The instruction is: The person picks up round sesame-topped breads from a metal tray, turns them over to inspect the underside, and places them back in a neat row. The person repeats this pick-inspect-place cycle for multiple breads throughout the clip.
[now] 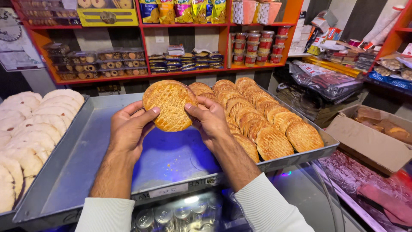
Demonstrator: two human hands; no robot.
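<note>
Both hands hold up one round golden-brown flatbread [170, 105] with a scored crosshatch top, above a large grey metal tray [81, 159]. My left hand [128, 129] grips its left lower edge, thumb on the front. My right hand [209, 117] grips its right edge. On the right half of the tray lie several overlapping rows of the same browned breads [262, 120]. The left part of the tray is bare metal.
A second tray at far left holds several pale round breads [30, 129]. Red shelves [184, 71] behind carry boxed biscuits, snack bags and jars. A cardboard box [373, 137] and wrapped packages sit at right. Cans [171, 215] show below the tray.
</note>
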